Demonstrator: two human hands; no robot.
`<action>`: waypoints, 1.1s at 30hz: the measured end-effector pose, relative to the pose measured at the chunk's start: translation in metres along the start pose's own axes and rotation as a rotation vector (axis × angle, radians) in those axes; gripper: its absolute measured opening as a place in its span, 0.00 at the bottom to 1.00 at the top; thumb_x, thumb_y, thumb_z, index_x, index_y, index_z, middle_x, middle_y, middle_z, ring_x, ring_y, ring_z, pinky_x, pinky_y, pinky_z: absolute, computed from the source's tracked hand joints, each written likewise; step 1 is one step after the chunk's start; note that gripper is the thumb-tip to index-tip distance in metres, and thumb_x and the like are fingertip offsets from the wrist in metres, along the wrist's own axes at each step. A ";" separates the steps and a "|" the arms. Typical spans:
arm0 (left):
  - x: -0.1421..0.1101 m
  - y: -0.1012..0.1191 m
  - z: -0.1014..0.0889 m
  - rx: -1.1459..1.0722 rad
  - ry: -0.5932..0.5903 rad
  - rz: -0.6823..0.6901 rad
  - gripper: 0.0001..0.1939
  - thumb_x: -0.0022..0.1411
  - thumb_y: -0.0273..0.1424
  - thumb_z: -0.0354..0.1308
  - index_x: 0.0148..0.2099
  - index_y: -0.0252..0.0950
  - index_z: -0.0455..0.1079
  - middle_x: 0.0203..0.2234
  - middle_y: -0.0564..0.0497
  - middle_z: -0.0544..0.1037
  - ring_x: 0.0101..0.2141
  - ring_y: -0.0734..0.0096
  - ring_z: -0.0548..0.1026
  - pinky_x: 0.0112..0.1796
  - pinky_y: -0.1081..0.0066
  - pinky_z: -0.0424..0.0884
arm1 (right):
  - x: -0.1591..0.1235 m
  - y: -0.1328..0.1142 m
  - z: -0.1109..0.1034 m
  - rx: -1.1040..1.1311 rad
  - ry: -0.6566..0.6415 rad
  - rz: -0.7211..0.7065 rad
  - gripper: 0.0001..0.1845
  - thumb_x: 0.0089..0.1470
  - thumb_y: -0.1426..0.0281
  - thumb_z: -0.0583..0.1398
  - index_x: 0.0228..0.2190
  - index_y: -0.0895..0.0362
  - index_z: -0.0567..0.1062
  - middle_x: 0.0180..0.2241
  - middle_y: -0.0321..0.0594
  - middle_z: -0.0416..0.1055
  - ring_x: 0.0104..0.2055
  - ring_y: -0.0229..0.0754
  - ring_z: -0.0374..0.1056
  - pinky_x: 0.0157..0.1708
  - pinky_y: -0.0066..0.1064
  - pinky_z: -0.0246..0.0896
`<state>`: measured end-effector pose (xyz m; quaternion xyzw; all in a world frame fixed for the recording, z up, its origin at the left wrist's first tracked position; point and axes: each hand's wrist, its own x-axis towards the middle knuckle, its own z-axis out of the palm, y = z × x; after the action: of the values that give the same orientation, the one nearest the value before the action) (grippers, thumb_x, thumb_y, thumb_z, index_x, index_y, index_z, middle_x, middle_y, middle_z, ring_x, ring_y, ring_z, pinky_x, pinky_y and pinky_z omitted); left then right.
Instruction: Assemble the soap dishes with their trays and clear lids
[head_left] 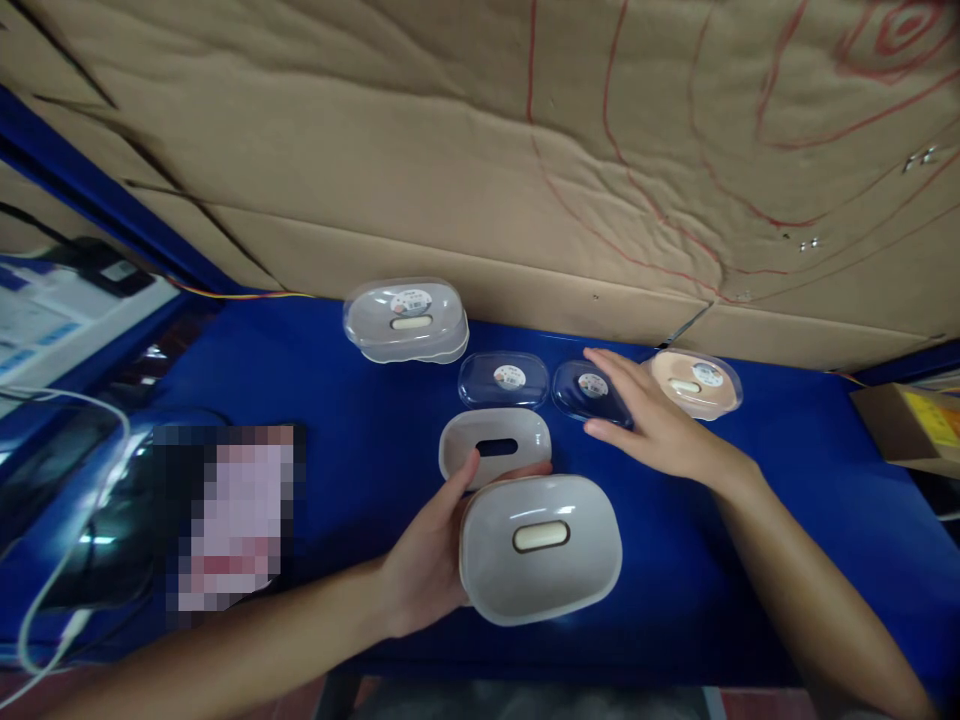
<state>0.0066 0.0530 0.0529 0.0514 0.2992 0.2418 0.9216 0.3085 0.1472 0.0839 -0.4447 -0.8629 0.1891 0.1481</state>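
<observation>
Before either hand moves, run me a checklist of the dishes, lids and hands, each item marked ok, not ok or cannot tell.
1. Gray dish held in the left hand: ok.
2. Cream bar showing in that dish's slot: ok.
3. Lid on that dish: not ok, none shows.
4. Right hand at the right-hand clear lid: ok, thumb and fingers spread around it. Firm grip on it: cannot tell.
5. Left-hand clear lid free of both hands: ok.
6. Slotted tray fully visible: not ok, the left thumb overlaps its near edge.
</observation>
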 end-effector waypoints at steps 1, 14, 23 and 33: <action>0.001 0.000 0.000 -0.009 -0.003 0.006 0.39 0.69 0.60 0.57 0.70 0.39 0.70 0.64 0.44 0.79 0.68 0.44 0.70 0.67 0.52 0.62 | -0.004 -0.016 -0.006 0.098 -0.032 -0.064 0.42 0.72 0.50 0.56 0.76 0.43 0.45 0.77 0.47 0.50 0.78 0.55 0.51 0.74 0.57 0.53; -0.001 -0.002 0.000 -0.011 -0.107 0.039 0.38 0.71 0.60 0.56 0.62 0.32 0.76 0.49 0.41 0.87 0.57 0.49 0.81 0.62 0.57 0.66 | -0.040 -0.115 0.001 -0.040 -0.186 -0.315 0.51 0.60 0.54 0.71 0.74 0.55 0.55 0.76 0.53 0.54 0.77 0.58 0.53 0.73 0.52 0.57; -0.002 -0.004 0.005 0.061 -0.083 0.020 0.38 0.70 0.59 0.56 0.68 0.36 0.73 0.57 0.44 0.84 0.64 0.47 0.76 0.64 0.55 0.67 | -0.064 -0.046 -0.011 -0.122 0.040 -0.048 0.39 0.63 0.59 0.67 0.70 0.48 0.60 0.75 0.51 0.53 0.77 0.60 0.53 0.71 0.59 0.58; -0.001 -0.004 0.005 0.136 -0.081 -0.001 0.38 0.73 0.59 0.52 0.68 0.36 0.74 0.62 0.42 0.80 0.67 0.43 0.71 0.66 0.52 0.64 | -0.060 -0.010 0.043 -0.112 -0.059 -0.037 0.36 0.63 0.62 0.66 0.69 0.50 0.64 0.76 0.51 0.54 0.78 0.60 0.51 0.72 0.63 0.54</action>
<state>0.0101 0.0492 0.0569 0.1236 0.2776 0.2179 0.9275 0.3174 0.0839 0.0452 -0.4304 -0.8842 0.1509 0.1011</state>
